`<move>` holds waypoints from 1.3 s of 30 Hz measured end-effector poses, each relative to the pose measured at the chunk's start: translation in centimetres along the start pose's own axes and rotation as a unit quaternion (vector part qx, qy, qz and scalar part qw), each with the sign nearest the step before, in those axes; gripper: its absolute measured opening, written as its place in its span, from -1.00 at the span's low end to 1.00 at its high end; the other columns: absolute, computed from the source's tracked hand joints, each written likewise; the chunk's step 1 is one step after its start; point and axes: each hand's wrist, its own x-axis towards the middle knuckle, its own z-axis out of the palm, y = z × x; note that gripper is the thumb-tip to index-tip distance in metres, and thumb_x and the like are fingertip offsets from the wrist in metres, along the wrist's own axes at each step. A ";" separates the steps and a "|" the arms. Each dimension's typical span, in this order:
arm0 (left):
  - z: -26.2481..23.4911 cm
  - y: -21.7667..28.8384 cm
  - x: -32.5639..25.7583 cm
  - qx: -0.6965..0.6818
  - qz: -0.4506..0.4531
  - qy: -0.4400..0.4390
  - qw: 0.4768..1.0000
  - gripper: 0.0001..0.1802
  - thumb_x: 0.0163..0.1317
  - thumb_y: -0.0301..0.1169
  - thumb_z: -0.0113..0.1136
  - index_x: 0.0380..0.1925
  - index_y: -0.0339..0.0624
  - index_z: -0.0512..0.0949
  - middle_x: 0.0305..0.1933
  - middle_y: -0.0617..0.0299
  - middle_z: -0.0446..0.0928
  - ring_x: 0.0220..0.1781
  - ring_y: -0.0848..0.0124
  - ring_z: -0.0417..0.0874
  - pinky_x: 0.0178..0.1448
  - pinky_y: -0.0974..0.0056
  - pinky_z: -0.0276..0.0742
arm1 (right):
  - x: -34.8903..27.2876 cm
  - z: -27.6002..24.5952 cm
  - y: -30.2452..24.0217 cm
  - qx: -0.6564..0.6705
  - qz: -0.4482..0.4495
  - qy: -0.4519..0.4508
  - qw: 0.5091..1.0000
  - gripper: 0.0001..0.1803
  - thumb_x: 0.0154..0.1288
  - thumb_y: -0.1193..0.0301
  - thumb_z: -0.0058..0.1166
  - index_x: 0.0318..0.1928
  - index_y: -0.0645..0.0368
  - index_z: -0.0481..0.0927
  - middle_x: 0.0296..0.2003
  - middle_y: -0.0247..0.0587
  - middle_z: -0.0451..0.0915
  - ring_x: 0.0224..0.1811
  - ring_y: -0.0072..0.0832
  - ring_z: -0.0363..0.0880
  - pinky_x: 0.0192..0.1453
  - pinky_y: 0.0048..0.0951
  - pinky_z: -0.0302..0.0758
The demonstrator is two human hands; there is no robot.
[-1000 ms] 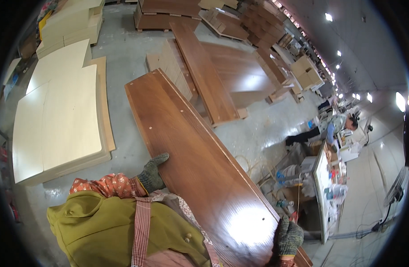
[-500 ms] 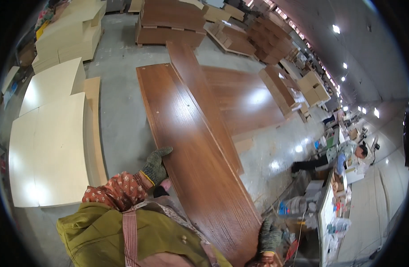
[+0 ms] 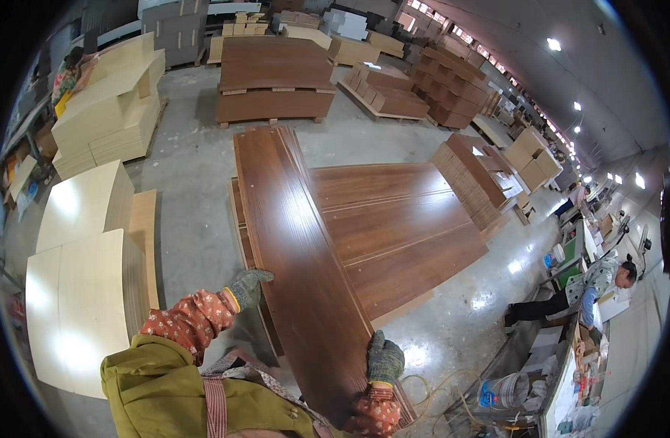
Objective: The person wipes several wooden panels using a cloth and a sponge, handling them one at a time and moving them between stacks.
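Observation:
A long brown wood-grain board [image 3: 298, 241] stretches away in front of me on top of other long brown boards, whose edges show along its left side. My left hand [image 3: 247, 288], in a grey-green knit glove, grips the board's left edge. On the opposite long edge, nearer to me, my right hand [image 3: 385, 358] wears a matching glove and holds the board, fingers on its top and edge. To the right, partly covered by the board, lies a wide layer of brown panels [image 3: 393, 233] with small round marks.
Cream panels [image 3: 79, 292] are stacked on the left. Further off stand a brown panel stack [image 3: 276, 69] on a pallet and more piles. At right, a person [image 3: 590, 292] leans over a cluttered workbench [image 3: 568, 372]; a white bucket [image 3: 506, 390] and a hose are near it.
The board has shifted left over the boards under it, showing more of the panels on the right. My right hand has moved up and left along its edge. The view has tilted up.

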 end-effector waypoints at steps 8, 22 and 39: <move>1.0 5.9 0.5 0.343 0.138 -0.034 0.929 -0.61 0.15 -0.20 0.22 -0.14 -0.25 0.53 -0.21 0.13 0.58 -0.24 0.29 0.64 -0.26 0.17 0.56 | 3.5 3.2 -3.6 -0.006 0.043 -0.055 0.998 -0.33 0.34 -0.12 -0.33 -0.47 0.16 0.67 -0.41 0.06 0.63 -0.28 0.02 0.58 -0.11 -0.01 0.45; -1.2 6.6 6.3 0.731 0.139 -0.124 0.656 -0.46 0.28 0.04 -0.07 -0.07 -0.22 0.51 -0.15 -0.05 0.57 -0.20 0.19 0.60 -0.13 0.14 0.50 | -2.4 7.3 -0.3 -0.066 0.023 0.072 0.995 -0.43 0.20 0.08 -0.01 0.13 0.15 0.38 0.07 0.07 0.41 0.12 0.01 0.33 0.25 0.01 0.18; 12.9 -15.6 2.6 0.515 0.089 -0.723 0.451 -0.88 0.32 -0.40 0.07 -0.38 -0.17 0.50 -0.49 0.35 0.41 -0.44 0.54 0.42 -0.39 0.40 0.37 | -33.9 18.2 -1.2 0.112 0.470 0.021 0.875 -0.50 0.22 0.11 0.00 0.11 0.09 0.41 0.03 -0.01 0.46 0.08 -0.09 0.45 0.11 -0.08 0.40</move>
